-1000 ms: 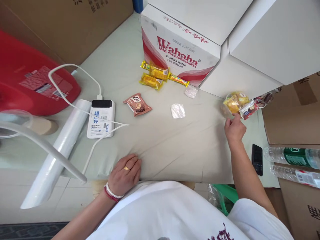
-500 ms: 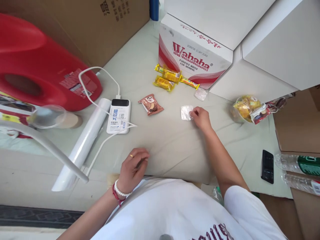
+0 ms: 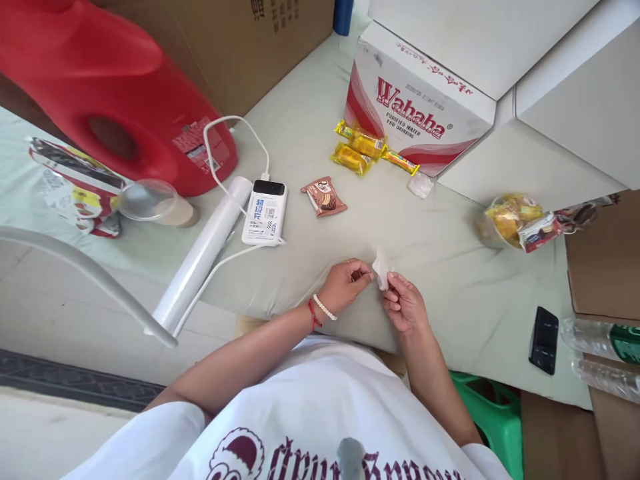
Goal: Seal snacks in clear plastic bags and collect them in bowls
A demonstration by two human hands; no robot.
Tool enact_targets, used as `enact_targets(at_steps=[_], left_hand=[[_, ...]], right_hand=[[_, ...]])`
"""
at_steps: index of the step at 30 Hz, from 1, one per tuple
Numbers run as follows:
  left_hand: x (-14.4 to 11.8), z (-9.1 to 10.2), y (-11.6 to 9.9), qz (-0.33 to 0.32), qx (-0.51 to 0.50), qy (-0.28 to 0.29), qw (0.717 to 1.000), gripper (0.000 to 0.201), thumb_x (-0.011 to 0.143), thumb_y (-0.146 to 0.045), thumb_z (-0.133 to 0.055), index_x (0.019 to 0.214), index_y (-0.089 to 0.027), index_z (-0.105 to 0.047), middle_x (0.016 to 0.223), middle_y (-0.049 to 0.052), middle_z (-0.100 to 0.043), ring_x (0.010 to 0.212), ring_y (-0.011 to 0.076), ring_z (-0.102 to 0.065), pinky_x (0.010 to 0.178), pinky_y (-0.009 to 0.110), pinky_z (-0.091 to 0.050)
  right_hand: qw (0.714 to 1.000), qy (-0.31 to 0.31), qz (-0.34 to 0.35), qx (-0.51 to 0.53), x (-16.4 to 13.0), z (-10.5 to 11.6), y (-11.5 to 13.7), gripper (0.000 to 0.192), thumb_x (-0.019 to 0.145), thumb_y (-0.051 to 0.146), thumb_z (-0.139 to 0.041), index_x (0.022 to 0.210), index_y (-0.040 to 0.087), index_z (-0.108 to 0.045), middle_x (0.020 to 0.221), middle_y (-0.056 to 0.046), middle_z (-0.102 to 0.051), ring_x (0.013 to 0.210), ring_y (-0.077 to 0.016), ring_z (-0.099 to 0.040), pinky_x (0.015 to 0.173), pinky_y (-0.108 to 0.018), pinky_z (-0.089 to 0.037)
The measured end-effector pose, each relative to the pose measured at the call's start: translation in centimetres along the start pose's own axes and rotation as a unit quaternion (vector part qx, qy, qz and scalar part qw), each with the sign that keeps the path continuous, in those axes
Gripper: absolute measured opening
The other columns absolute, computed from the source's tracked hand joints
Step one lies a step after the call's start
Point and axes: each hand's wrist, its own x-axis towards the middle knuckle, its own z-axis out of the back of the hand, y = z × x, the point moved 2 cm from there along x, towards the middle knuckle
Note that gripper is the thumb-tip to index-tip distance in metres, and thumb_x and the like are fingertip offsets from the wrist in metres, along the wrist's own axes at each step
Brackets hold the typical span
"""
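At the far left a printed packet (image 3: 75, 187) lies on the surface (image 3: 450, 267), with a clear cup (image 3: 150, 201) beside it and a big red jug (image 3: 110, 87) behind both. A white roll (image 3: 203, 253) lies slanting toward the surface's near edge, and just right of it sits a power bank (image 3: 265, 211) with its white cable (image 3: 230, 143) looping up past the jug. Further right lies a brown snack pack (image 3: 324, 197). Behind it, yellow snack packs (image 3: 360, 150) rest against a Wahaha box (image 3: 420, 113), with a small clear wrapper (image 3: 420, 185) at the box's near corner.

My left hand (image 3: 345, 285) is over the near edge of the surface, fingers curled in and its grip closed to a pinch on one side of a small clear bag (image 3: 381, 270). The bag stands up between my two hands, lifted just off the surface. My right hand (image 3: 405, 307) is just beside the left, its grip also pinched shut on the bag's other side, thumb and forefinger meeting on the film.

To the right a bowl of snacks (image 3: 510, 219) sits well apart from my hands, with a dark phone (image 3: 543, 339) nearer the edge and water bottles (image 3: 607, 333) at the far right. A green stool (image 3: 495, 413) shows below the surface.
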Motion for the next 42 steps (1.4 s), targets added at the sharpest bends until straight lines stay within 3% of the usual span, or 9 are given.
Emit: enact_targets(at_steps=[9, 12, 16, 20, 24, 28, 33, 38, 42], left_hand=[[-1.5, -0.7, -0.5, -0.049, 0.026, 0.019, 0.998, 0.017, 0.088, -0.035, -0.068, 0.083, -0.019, -0.071, 0.076, 0.000, -0.059, 0.065, 0.0121, -0.048, 0.067, 0.028, -0.040], [-1.5, -0.3, -0.8, -0.031, -0.011, 0.018, 0.999, 0.022, 0.089, -0.038, -0.066, 0.079, -0.018, -0.067, 0.075, -0.001, -0.059, 0.066, 0.0118, -0.048, 0.066, 0.027, -0.038], [-1.8, 0.3, -1.3, 0.009, -0.081, 0.057, 0.995, 0.032, 0.085, -0.046, -0.068, 0.074, -0.018, -0.058, 0.067, -0.004, -0.049, 0.063, 0.0104, -0.040, 0.061, 0.025, -0.033], [-2.2, 1.0, -1.7, 0.050, -0.156, 0.124, 0.979, 0.030, 0.079, -0.043, -0.070, 0.069, -0.019, -0.054, 0.062, -0.005, -0.042, 0.060, 0.0099, -0.035, 0.059, 0.025, -0.030], [-2.3, 2.5, -1.6, 0.073, -0.220, 0.124, 0.965, 0.027, 0.070, -0.039, -0.068, 0.060, -0.019, -0.053, 0.069, 0.000, -0.052, 0.069, 0.0142, -0.048, 0.065, 0.028, -0.041], [-2.4, 4.1, -0.9, 0.110, -0.274, 0.109, 0.949, 0.025, 0.067, -0.035, -0.071, 0.064, -0.019, -0.053, 0.087, 0.006, -0.064, 0.081, 0.0188, -0.058, 0.074, 0.033, -0.050], [-2.8, 5.0, -0.4, 0.069, -0.132, 0.008, 0.989, 0.022, 0.077, -0.034, -0.072, 0.075, -0.019, -0.056, 0.082, 0.002, -0.062, 0.080, 0.0158, -0.058, 0.075, 0.030, -0.048], [-3.0, 2.3, -1.6, -0.062, 0.015, 0.025, 0.998, 0.023, 0.090, -0.040, -0.066, 0.101, -0.021, -0.072, 0.099, 0.007, -0.063, 0.091, 0.0175, -0.060, 0.078, 0.030, -0.050], [-2.0, -1.3, -1.7, -0.070, 0.030, 0.051, 0.996, 0.031, 0.085, -0.041, -0.074, 0.108, -0.022, -0.075, 0.099, 0.007, -0.065, 0.085, 0.0171, -0.059, 0.073, 0.029, -0.048]], right_hand=[[0.999, 0.004, 0.003, -0.032, -0.8, -0.2, -1.0, 0.044, 0.066, 0.040, -0.093, 0.080, 0.018, -0.058, 0.067, 0.007, -0.053, 0.045, -0.0005, -0.029, 0.033, -0.011, -0.022], [0.985, -0.021, 0.104, -0.134, -1.5, 0.0, -0.8, 0.042, 0.076, 0.054, -0.083, 0.089, 0.021, -0.063, 0.080, 0.002, -0.060, 0.052, -0.0050, -0.040, 0.038, -0.016, -0.029], [0.918, 0.038, 0.263, -0.295, -2.7, 0.2, 0.5, 0.046, 0.078, 0.051, -0.083, 0.116, 0.029, -0.070, 0.118, -0.005, -0.064, 0.094, -0.0168, -0.061, 0.078, -0.028, -0.055], [0.912, 0.114, 0.260, -0.296, -2.7, 0.3, 1.0, 0.021, 0.084, 0.045, -0.079, 0.089, 0.026, -0.076, 0.116, -0.006, -0.066, 0.111, -0.0200, -0.061, 0.097, -0.033, -0.049], [0.962, 0.040, 0.210, -0.168, -2.1, 1.2, 1.5, 0.032, 0.078, 0.051, -0.083, 0.083, 0.023, -0.069, 0.086, -0.001, -0.066, 0.078, -0.0142, -0.060, 0.074, -0.027, -0.052], [0.976, -0.021, 0.159, -0.145, -2.2, 2.2, 2.2, 0.039, 0.074, 0.053, -0.086, 0.082, 0.023, -0.063, 0.064, 0.006, -0.050, 0.048, -0.0073, -0.036, 0.039, -0.019, -0.031], [0.982, -0.052, 0.138, -0.120, -2.9, 2.8, 2.8, 0.041, 0.071, 0.052, -0.088, 0.083, 0.023, -0.062, 0.060, 0.008, -0.046, 0.043, -0.0043, -0.027, 0.032, -0.018, -0.019], [0.984, -0.061, 0.136, -0.101, -3.6, 2.2, 3.0, 0.045, 0.067, 0.052, -0.091, 0.081, 0.021, -0.062, 0.061, 0.008, -0.048, 0.041, -0.0021, -0.027, 0.030, -0.015, -0.018], [0.985, -0.054, 0.127, -0.103, -4.1, 1.7, 2.8, 0.047, 0.066, 0.054, -0.091, 0.079, 0.020, -0.061, 0.061, 0.008, -0.051, 0.040, -0.0017, -0.028, 0.029, -0.014, -0.018]])
